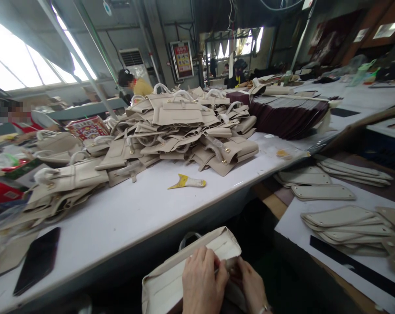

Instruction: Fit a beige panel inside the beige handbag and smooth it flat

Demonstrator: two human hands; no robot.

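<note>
A beige handbag [166, 283] is tilted in front of me, below the table's front edge, with its pale inner side or base facing up. A handle loop [188, 237] shows behind it. My left hand [202, 279] lies across the bag, its fingers curled and its thumb and forefinger pinching at the bag's edge. Close beside it on the right, my right hand [252, 285] grips the same edge; its fingertips are partly hidden by the material. A small fold of beige material [230, 263] shows between the two hands.
A large pile of beige handbags [180, 113] covers the white table [145, 205]. On it also lie a yellow-and-white tool [187, 181] and a black phone [38, 259]. Dark maroon pieces [285, 115] stand behind. Stacked pale panels [344, 218] lie at right. Co-workers sit far left.
</note>
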